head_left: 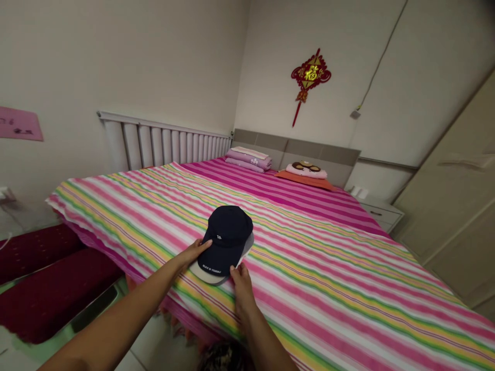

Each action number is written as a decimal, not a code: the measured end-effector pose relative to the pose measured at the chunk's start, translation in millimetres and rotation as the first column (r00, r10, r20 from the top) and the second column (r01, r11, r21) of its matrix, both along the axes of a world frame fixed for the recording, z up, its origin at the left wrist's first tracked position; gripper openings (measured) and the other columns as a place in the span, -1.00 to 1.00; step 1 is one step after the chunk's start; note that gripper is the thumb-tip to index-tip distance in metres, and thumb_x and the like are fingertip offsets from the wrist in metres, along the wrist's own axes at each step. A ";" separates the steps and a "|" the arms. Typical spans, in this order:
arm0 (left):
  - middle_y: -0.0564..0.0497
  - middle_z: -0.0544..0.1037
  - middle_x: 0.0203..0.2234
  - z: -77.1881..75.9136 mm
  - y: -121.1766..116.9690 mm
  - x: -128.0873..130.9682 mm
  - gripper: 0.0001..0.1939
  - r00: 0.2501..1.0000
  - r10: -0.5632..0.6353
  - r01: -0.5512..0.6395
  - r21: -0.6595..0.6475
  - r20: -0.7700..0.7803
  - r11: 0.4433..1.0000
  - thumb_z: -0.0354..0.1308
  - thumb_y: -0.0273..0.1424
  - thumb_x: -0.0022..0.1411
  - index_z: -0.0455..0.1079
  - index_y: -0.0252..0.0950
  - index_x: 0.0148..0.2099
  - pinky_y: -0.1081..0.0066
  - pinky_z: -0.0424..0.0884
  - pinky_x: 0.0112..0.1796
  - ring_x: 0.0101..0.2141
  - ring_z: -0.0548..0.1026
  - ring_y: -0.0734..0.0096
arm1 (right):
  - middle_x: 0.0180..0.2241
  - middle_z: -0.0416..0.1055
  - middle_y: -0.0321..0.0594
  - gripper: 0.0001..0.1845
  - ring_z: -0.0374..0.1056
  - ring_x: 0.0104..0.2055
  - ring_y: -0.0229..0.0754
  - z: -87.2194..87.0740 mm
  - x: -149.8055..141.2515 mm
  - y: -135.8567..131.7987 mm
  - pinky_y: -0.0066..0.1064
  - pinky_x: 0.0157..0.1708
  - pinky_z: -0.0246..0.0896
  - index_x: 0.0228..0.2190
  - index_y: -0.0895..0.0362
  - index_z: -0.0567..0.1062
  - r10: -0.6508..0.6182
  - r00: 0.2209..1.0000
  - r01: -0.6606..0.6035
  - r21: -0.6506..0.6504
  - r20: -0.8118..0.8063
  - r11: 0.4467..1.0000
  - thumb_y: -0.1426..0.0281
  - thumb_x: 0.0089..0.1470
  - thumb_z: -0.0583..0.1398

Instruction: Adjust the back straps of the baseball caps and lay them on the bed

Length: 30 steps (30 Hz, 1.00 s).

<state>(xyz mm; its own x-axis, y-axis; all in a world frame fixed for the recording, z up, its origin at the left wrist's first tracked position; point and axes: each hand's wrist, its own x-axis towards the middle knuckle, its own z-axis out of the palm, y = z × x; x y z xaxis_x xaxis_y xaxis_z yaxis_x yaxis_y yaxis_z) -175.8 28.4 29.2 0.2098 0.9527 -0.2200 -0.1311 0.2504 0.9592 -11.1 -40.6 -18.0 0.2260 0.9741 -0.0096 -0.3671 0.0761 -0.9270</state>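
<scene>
A navy baseball cap [228, 232] with a small white logo and white lettering along its brim rests near the front edge of the bed. A pale grey-white edge, seemingly of a second cap [207, 275] underneath, shows around the brim and right side. My left hand [195, 252] grips the left side of the brim, thumb on top. On the brim's right side, my right hand [242, 281] pinches the edge between thumb and fingers. The undersides of the brims and some fingertips are hidden.
A striped sheet [328, 273] covers the bed. Folded lilac bedding [249, 158] and a pink pillow [307, 170] lie by the headboard [266, 141]. A radiator [166, 138] lines the left wall. Dark red cushioned seats [58, 288] stand at left, a nightstand [381, 211] at right.
</scene>
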 end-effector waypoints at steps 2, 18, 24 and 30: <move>-0.16 0.48 -0.14 0.9 -1.9 1.5 -0.41 1.000 0.008 -0.008 0.011 0.000 1.000 0.23 -0.09 -0.10 0.23 -0.31 -0.07 0.29 0.41 -0.17 -0.13 0.45 0.15 | -0.10 0.41 -0.14 -0.47 0.28 -0.04 -0.04 -2.7 2.1 -0.2 -0.28 -0.07 0.16 -0.15 0.14 0.36 -0.008 1.000 0.008 -0.030 -0.027 1.000 0.26 -0.23 0.24; -0.19 0.41 -0.07 -10.9 -9.1 11.0 -0.40 0.997 0.083 -0.082 0.062 -0.009 0.995 0.23 -0.12 -0.08 0.19 -0.35 -0.06 0.33 0.41 -0.18 -0.09 0.40 0.16 | 0.02 0.32 -0.11 -0.32 0.20 0.07 -0.04 -20.0 7.9 2.6 -0.26 0.03 0.08 -0.03 0.14 0.28 0.007 0.994 -0.007 -0.004 -0.111 1.000 0.30 -0.26 0.26; -0.15 0.47 -0.13 -8.2 -12.9 13.0 -0.45 0.998 0.051 -0.054 0.067 0.047 0.996 0.22 -0.14 -0.05 0.23 -0.33 -0.06 0.31 0.41 -0.16 -0.13 0.44 0.18 | -0.01 0.35 -0.09 -0.31 0.23 0.04 -0.04 -19.7 9.3 2.0 -0.26 0.01 0.11 -0.03 0.17 0.30 0.011 0.995 -0.009 0.013 -0.103 1.000 0.30 -0.29 0.27; -0.17 0.46 -0.10 -16.5 -12.6 15.0 -0.42 0.995 0.058 -0.062 0.050 0.078 0.997 0.22 -0.15 -0.05 0.22 -0.32 -0.01 0.29 0.41 -0.17 -0.14 0.45 0.18 | -0.04 0.38 -0.12 -0.35 0.26 0.01 -0.05 -12.1 9.0 -2.1 -0.28 -0.01 0.13 -0.06 0.14 0.35 0.019 0.996 -0.017 0.015 -0.092 1.000 0.30 -0.28 0.28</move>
